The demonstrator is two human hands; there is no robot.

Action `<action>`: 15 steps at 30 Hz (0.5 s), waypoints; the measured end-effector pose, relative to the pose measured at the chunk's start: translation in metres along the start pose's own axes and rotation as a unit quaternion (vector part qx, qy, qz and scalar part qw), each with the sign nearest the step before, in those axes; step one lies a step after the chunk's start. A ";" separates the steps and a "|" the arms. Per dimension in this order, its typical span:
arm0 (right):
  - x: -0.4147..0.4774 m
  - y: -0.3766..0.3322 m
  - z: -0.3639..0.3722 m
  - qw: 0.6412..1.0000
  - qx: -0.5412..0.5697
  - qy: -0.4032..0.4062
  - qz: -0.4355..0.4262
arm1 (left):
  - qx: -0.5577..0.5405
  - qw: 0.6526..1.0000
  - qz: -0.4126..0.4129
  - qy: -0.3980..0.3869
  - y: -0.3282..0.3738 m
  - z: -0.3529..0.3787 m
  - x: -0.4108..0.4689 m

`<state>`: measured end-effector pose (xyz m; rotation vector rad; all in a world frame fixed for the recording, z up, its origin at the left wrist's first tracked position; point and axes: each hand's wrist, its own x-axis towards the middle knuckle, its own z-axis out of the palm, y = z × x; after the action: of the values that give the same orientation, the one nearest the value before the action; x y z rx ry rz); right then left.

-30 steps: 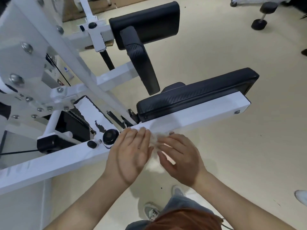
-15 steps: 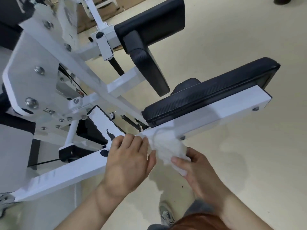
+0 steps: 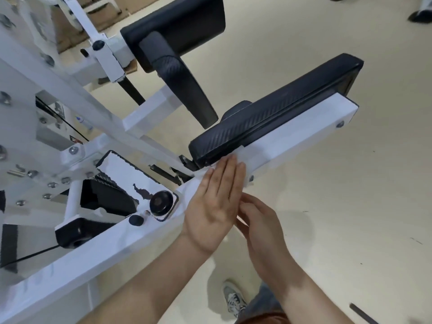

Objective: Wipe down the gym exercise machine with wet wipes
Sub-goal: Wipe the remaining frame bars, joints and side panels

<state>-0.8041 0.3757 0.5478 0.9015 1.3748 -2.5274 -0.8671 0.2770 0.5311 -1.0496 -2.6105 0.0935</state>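
The wet wipe [image 3: 249,167], lately bunched in the right hand [image 3: 261,228], now lies spread just below the black pad [image 3: 280,113] under the flat fingers of the left hand [image 3: 217,202], ready for wiping; the right hand's grip is hidden.

Before you: two hands, your left hand [image 3: 215,206] and right hand [image 3: 264,228]; one wet wipe [image 3: 244,155]; one white machine frame [image 3: 292,139]; three black pads [image 3: 275,118]; one round black knob [image 3: 161,202]; one grey shoe [image 3: 233,299] below.
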 end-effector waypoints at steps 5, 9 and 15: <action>0.003 -0.014 -0.021 0.992 -0.024 0.098 -0.078 | 0.017 0.997 0.066 0.029 -0.004 0.001 0.016; 0.010 -0.028 -0.038 0.978 -0.071 0.140 -0.140 | 0.046 0.994 0.103 0.007 0.010 0.009 0.056; 0.028 -0.059 -0.074 0.965 -0.058 0.187 -0.173 | 0.042 0.992 0.116 0.008 0.066 0.022 0.136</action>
<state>-0.8166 0.4736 0.5451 1.2616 1.9208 -2.5661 -0.9221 0.4194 0.5355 -1.3124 -2.4369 0.2447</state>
